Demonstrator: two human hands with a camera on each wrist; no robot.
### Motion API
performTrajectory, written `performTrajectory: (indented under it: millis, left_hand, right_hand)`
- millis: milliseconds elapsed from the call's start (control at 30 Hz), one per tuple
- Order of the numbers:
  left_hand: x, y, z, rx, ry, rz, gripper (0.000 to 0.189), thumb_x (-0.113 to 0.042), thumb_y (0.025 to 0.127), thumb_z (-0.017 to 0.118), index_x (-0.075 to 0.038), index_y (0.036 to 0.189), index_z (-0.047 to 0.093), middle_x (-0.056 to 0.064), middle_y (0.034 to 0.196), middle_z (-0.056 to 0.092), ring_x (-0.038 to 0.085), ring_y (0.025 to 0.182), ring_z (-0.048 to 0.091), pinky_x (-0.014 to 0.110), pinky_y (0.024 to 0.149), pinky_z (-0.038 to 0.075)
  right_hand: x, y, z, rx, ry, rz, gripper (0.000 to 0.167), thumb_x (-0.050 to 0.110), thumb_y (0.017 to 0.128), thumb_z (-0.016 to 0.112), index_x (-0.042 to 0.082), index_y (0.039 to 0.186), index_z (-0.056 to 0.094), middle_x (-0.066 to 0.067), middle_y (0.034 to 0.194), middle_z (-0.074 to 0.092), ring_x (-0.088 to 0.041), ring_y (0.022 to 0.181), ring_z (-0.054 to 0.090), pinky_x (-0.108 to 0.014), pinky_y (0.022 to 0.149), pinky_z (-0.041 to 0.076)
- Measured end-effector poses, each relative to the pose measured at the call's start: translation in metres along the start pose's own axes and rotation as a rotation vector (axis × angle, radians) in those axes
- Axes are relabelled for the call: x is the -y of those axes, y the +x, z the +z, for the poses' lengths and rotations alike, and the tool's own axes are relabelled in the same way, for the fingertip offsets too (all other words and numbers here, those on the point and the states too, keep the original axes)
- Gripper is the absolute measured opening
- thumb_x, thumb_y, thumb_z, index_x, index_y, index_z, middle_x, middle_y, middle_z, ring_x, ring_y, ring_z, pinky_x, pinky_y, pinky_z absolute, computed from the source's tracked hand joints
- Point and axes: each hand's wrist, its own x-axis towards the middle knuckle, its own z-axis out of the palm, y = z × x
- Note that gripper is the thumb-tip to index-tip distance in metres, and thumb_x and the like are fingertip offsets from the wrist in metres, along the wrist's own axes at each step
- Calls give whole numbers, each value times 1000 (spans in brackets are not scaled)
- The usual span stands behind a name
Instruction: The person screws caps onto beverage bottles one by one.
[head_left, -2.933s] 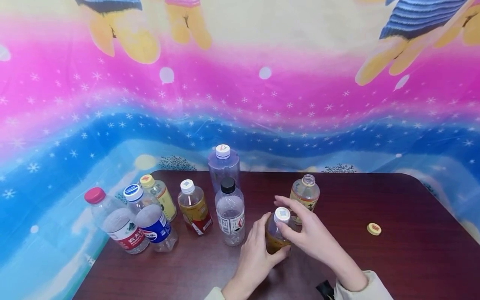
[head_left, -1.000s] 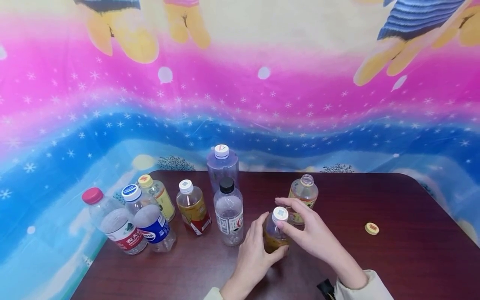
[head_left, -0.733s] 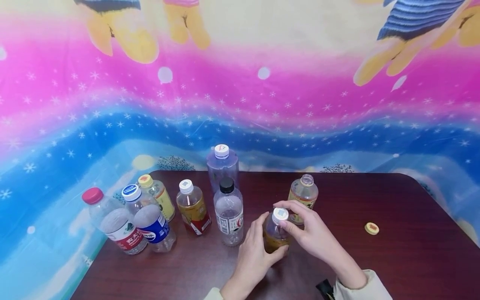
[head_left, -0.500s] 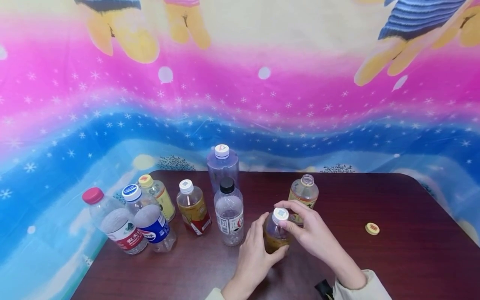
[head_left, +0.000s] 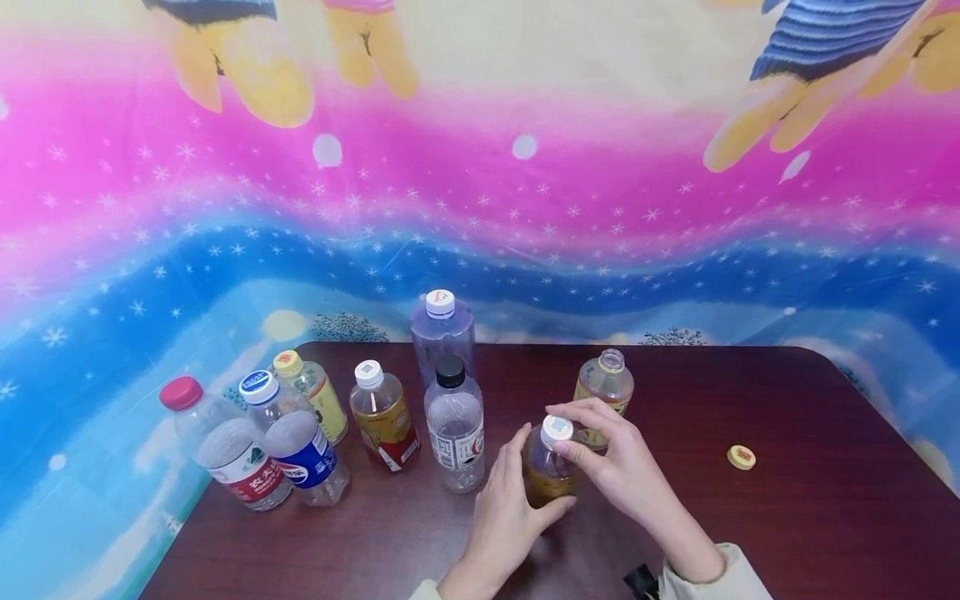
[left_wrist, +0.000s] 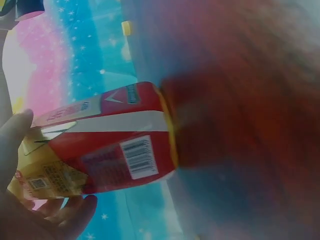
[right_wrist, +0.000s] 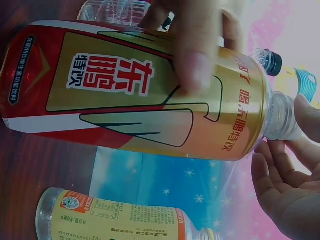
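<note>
In the head view my left hand (head_left: pixel 501 521) grips the upper body of a gold-and-red drink bottle (head_left: pixel 551 482) near the table's middle front. My right hand (head_left: pixel 630 462) holds that bottle's white cap (head_left: pixel 557 428) between thumb and fingers. The bottle is upright, and the cap sits at its neck. From the left wrist, its red side with a barcode (left_wrist: pixel 139 157) shows. In the right wrist view the gold label (right_wrist: pixel 115 75) faces the camera, and right-hand fingers (right_wrist: pixel 272 175) surround the neck. Just behind stands an uncapped yellow-label bottle (head_left: pixel 604 385).
A loose yellow cap (head_left: pixel 741 457) lies on the dark table (head_left: pixel 810 517) at right. Left stand a black-capped bottle (head_left: pixel 455 417), purple bottle (head_left: pixel 442 337), second gold-and-red bottle (head_left: pixel 382 412), yellow-capped bottle (head_left: pixel 330 408), blue-label bottle (head_left: pixel 307 450) and red-capped bottle (head_left: pixel 251 467).
My right hand's fingers have drawn in from a lifted, spread pose to meet the white cap. My left hand keeps its grip on the bottle. The head view has shifted slightly.
</note>
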Motion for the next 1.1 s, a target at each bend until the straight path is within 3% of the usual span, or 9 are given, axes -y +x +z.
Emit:
performTrajectory:
  millis: [133,300,567,700,800,1000,1100]
  left_hand:
    - [2,-3,1,16,-41,-84,94,-36,70,84,-8,143,31,8,131,54,23,117,58,45,88,52]
    - [-1,-6,1,15,-85,-183,81,-36,69,84,-8,132,42,7,121,57,24,108,60,42,87,51]
    - [-4,-5,3,0,-98,-168,72,-32,70,84,-10,128,46,6,117,58,23,108,60,42,88,51]
    - [-5,-1,7,-70,-69,-141,70,-28,71,83,-8,128,47,6,117,59,23,108,61,42,88,51]
    - [-5,6,11,-140,-64,-134,70,-25,71,83,-6,128,47,8,118,60,24,109,61,43,88,52]
    - [-3,24,17,-215,-64,-163,73,-28,72,82,-7,131,45,9,119,60,25,112,60,44,90,51]
    - [-2,34,21,-236,-53,-177,74,-28,74,82,-7,133,44,10,122,58,25,114,59,45,91,51]
  right_hand:
    - [-1,0,1,5,21,18,35,9,83,71,19,116,68,5,110,66,-5,106,58,-27,85,50]
    - [-3,1,2,9,28,38,36,11,84,70,21,118,67,6,111,65,-2,106,57,-27,85,50]
    - [-7,-1,0,-28,-17,18,39,13,83,72,20,121,66,4,113,66,-2,105,57,-26,84,51]
    - [-14,-4,-4,-144,31,2,34,9,83,71,12,117,68,3,110,67,8,101,55,-14,83,47]
    - [-25,-6,-14,-289,74,40,25,5,86,67,6,112,69,15,104,65,12,98,55,-5,83,43]
    - [-68,-11,-49,-622,4,225,21,13,93,61,2,108,70,40,90,54,20,91,50,-1,79,36]
    - [-93,-16,-71,-672,-116,365,26,20,94,58,4,111,69,33,90,56,19,82,47,-8,73,35]
